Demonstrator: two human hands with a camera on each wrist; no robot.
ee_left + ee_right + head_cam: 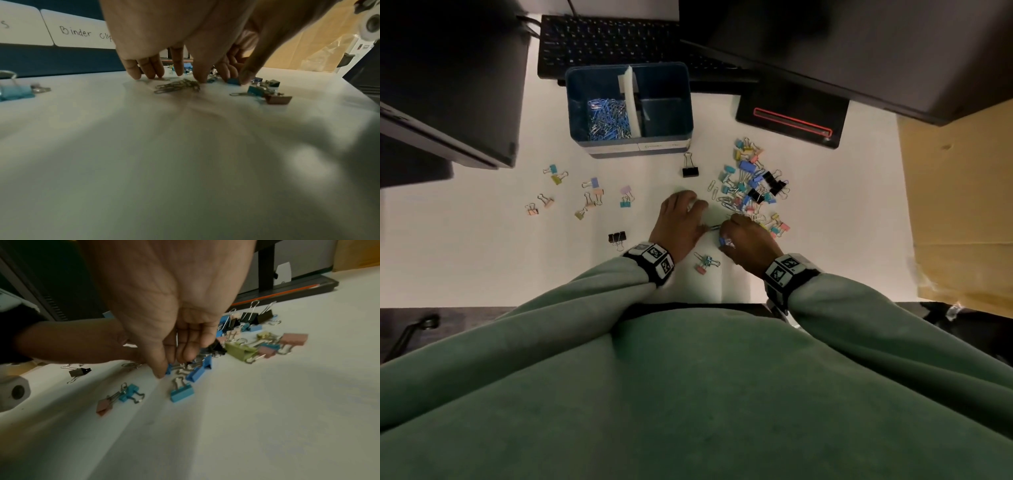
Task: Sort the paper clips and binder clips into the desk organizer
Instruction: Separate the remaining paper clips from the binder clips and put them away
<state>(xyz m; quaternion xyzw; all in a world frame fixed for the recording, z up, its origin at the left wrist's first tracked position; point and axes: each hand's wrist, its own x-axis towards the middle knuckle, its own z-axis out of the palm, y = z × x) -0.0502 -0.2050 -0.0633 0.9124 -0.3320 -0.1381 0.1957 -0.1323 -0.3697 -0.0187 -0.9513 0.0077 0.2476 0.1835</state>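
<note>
The blue desk organizer (681, 135) stands at the back of the white desk. Its left compartment holds blue and silver paper clips (606, 120); its right compartment looks bare. A mixed pile of coloured and black binder clips (753, 181) with loose paper clips lies right of centre. My left hand (685, 216) lies flat, its straight fingertips (199, 79) pressing a small bunch of paper clips (176, 86) onto the desk. My right hand (743, 236) reaches into the pile's near edge, thumb and fingertips (162, 373) closed around a small blue binder clip (169, 368).
Several pastel binder clips (585, 195) lie scattered left of my hands, and one black clip (690, 168) stands before the organizer. A blue-and-pink pair (705, 263) lies between my wrists. A keyboard (606, 41), a monitor base (791, 116) and a cardboard box (959, 212) ring the desk.
</note>
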